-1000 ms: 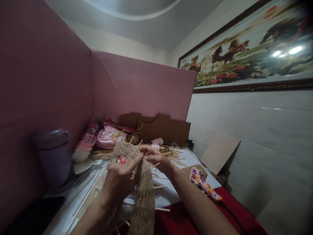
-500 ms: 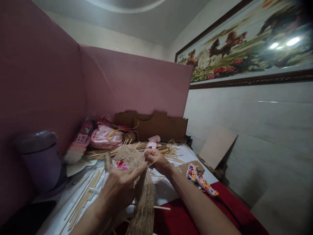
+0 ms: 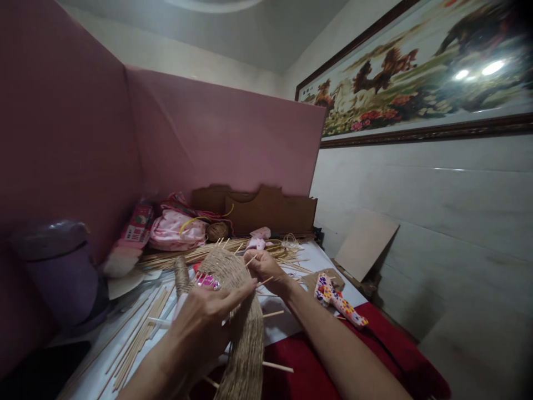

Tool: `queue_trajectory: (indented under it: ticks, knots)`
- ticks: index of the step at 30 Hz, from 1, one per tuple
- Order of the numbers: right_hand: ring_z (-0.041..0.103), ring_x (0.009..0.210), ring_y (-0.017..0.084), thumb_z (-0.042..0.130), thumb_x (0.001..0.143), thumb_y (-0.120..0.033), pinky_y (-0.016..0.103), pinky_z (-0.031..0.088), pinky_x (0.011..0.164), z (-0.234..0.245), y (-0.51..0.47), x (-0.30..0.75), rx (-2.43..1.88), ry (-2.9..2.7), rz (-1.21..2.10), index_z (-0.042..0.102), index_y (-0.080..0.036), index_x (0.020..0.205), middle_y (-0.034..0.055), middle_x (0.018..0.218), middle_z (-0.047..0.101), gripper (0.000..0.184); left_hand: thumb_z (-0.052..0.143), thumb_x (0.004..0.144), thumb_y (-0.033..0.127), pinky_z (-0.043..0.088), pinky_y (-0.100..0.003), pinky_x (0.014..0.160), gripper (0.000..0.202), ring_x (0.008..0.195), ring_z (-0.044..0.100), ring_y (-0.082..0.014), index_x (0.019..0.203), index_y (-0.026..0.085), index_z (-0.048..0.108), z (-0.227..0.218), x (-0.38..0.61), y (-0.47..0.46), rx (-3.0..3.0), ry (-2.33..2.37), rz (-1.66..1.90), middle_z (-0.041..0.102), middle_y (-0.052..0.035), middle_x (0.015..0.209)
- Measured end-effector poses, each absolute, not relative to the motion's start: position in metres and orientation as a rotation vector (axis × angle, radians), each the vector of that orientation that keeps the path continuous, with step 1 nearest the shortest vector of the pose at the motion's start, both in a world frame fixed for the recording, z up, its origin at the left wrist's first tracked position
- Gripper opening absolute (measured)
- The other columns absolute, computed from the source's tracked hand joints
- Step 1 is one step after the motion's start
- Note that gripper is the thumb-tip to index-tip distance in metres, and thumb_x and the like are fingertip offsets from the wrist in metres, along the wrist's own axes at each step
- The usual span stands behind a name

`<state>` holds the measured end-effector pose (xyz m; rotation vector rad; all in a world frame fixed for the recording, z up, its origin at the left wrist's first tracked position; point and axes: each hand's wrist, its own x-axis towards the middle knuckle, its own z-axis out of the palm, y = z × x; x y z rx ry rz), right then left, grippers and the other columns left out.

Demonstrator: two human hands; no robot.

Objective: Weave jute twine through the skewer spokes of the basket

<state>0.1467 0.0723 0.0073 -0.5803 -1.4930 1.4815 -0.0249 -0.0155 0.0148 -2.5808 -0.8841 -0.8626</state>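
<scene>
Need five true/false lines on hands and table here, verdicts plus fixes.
1. The left hand and right hand are both at the woven strip. True.
2. The glue gun is in the right hand. False: it lies on the table.
3. The ball of twine sits in front of the cardboard. True.
4. No sticks poke out from the woven strip. False: several do.

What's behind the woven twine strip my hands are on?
Beyond the far end of the woven strip lie thin sticks, then a ball of twine and brown cardboard. Whatever the strip and your left hand cover can't be seen.
</scene>
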Motion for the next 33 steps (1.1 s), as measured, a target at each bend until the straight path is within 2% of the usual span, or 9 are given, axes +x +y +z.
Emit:
queue_trajectory:
  ticks: [3, 6, 9, 17, 23, 30, 33]
  knots:
    - [0.019, 0.038, 0.003, 0.069, 0.065, -0.057, 0.019, 0.012, 0.038, 0.007, 0.076, 0.152, -0.592, -1.463, 1.54, 0.042, -0.017, 0.06, -0.0099, 0.046, 0.031, 0.048, 0.051, 0.074, 0.012, 0.041, -0.027, 0.053, 0.06, 0.055, 0.059, -0.0151, 0.132, 0.028, 0.042, 0.014, -0.022, -0.018, -2.641, -0.891, -0.813, 0.068, -0.0006, 0.07]
    - [0.019, 0.037, 0.002, 0.072, 0.063, -0.054, 0.018, 0.012, 0.038, 0.007, 0.081, 0.159, -0.582, -1.453, 1.571, 0.039, -0.018, 0.057, -0.0096, 0.047, 0.034, 0.049, 0.052, 0.071, 0.013, 0.039, -0.028, 0.052, 0.062, 0.054, 0.058, -0.0161, 0.131, 0.028, 0.043, 0.013, -0.02, -0.02, -2.661, -0.901, -0.76, 0.066, -0.0001, 0.068]
    - [0.02, 0.037, 0.002, 0.075, 0.06, -0.049, 0.019, 0.012, 0.038, 0.011, 0.083, 0.166, -0.595, -1.486, 1.536, 0.043, -0.016, 0.055, -0.0088, 0.045, 0.038, 0.046, 0.051, 0.071, 0.012, 0.036, -0.027, 0.05, 0.062, 0.051, 0.057, -0.0163, 0.129, 0.029, 0.044, 0.012, -0.019, -0.021, -2.65, -0.894, -0.704, 0.065, 0.0015, 0.064]
    - [0.039, 0.045, 0.006, 0.078, 0.054, -0.041, 0.02, 0.028, 0.045, 0.032, 0.078, 0.174, -0.78, -1.726, 1.118, 0.057, -0.012, 0.052, -0.0027, 0.049, 0.051, 0.036, 0.051, 0.071, 0.014, 0.029, -0.027, 0.047, 0.062, 0.047, 0.053, -0.0146, 0.13, 0.032, 0.043, 0.006, -0.017, -0.018, -2.628, -0.904, -0.605, 0.064, 0.0022, 0.061]
    - [0.04, 0.048, 0.007, 0.075, 0.062, -0.041, 0.021, 0.029, 0.047, 0.027, 0.079, 0.173, -0.815, -1.881, 0.901, 0.059, -0.013, 0.054, -0.003, 0.049, 0.05, 0.033, 0.047, 0.065, 0.01, 0.028, -0.028, 0.047, 0.067, 0.047, 0.052, -0.015, 0.129, 0.031, 0.045, 0.004, -0.017, -0.017, -2.635, -0.884, -0.616, 0.066, 0.0008, 0.067]
    - [0.045, 0.053, 0.008, 0.069, 0.069, -0.026, 0.02, 0.032, 0.051, 0.033, 0.078, 0.182, -0.814, -2.074, 0.741, 0.06, -0.013, 0.056, -0.0025, 0.054, 0.054, 0.021, 0.048, 0.067, 0.011, 0.027, -0.028, 0.046, 0.063, 0.046, 0.052, -0.015, 0.127, 0.032, 0.046, 0.007, -0.016, -0.018, -2.648, -0.889, -0.58, 0.065, 0.0018, 0.063]
    - [0.042, 0.053, 0.008, 0.069, 0.071, -0.026, 0.02, 0.03, 0.053, 0.034, 0.076, 0.181, -0.798, -2.176, 0.581, 0.061, -0.014, 0.058, -0.0043, 0.052, 0.051, 0.02, 0.048, 0.066, 0.011, 0.026, -0.027, 0.045, 0.063, 0.045, 0.053, -0.0151, 0.126, 0.032, 0.048, 0.005, -0.015, -0.018, -2.659, -0.87, -0.572, 0.065, 0.0024, 0.061]
